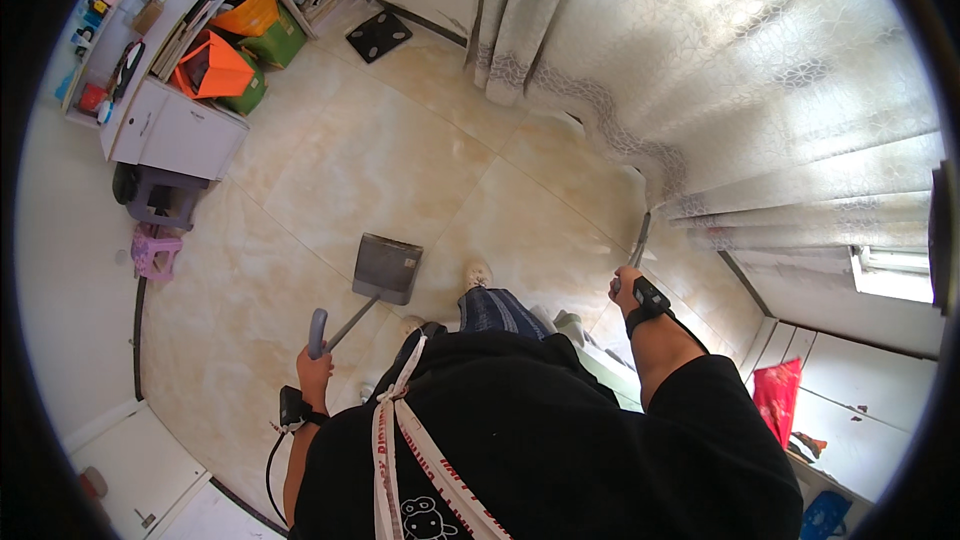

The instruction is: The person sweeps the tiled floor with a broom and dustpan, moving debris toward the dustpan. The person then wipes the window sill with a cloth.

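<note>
My left hand [314, 367] is closed round the handle of a long-handled grey dustpan [388, 268], whose pan rests on the tiled floor ahead of my feet. At the right, my right hand [625, 291] grips a thin grey stick [641, 240], probably a broom handle. Its far end reaches the hem of the patterned curtain [645, 142]; whatever is at that end is hidden. Both wrists carry black strapped devices. One light-coloured shoe [478, 274] shows plainly below my patterned trousers.
A white desk unit [191, 127] with orange and green bins stands at the upper left, purple and pink stools [156, 253] beside it. A black scale [379, 37] lies near the far wall. Pale fabric [577, 330] is by my right leg; white cabinets [855, 382] stand at the lower right.
</note>
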`<state>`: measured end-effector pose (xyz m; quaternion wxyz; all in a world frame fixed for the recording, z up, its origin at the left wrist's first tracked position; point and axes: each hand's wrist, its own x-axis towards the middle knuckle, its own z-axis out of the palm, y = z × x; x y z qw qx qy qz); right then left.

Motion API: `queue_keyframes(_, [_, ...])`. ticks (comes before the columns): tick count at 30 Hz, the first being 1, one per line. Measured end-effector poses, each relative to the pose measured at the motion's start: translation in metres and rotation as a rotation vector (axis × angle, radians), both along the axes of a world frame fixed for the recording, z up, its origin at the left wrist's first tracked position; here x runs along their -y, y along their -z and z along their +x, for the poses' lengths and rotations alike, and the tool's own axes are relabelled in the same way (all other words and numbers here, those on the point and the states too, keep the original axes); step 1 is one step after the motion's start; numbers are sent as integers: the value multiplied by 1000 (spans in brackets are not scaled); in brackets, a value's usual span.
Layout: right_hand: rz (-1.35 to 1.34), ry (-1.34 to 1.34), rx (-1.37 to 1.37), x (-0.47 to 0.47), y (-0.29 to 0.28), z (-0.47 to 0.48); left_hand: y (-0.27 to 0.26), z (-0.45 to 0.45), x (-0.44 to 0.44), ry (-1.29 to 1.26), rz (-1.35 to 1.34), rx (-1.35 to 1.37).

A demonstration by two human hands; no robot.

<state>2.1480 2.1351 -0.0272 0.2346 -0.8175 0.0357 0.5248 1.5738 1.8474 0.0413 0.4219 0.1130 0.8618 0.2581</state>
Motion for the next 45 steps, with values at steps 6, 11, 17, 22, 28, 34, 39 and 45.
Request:
queue_keyframes(6, [36,44,-76,-49,10,2,-10,11,-21,-47,0,-26])
queue_keyframes(11, [89,-128,-144,-91,8,-65,-14,25,-38,-2,11,-61])
queue_keyframes(17, [42,-438,-186,-75,10,-135,-9,33,-48,37,31,-49])
queue_keyframes(22, [267,-1172,139,-10,20,-147,11,25,-49,134,33,-70])
queue_keyframes(28, [7,-1092,-275,61,-57,-165,56,16,-48,200,49,-97])
queue_keyframes(34, [81,-1029,-358,101,-90,-155,58,-3,-57,193,27,-39])
queue_keyframes(39, [168,-1119,-229,109,-87,-129,49,6,-56,209,-5,34])
queue_keyframes(45, [45,-967,-52,35,-85,-35,35,46,-69,160,6,6])
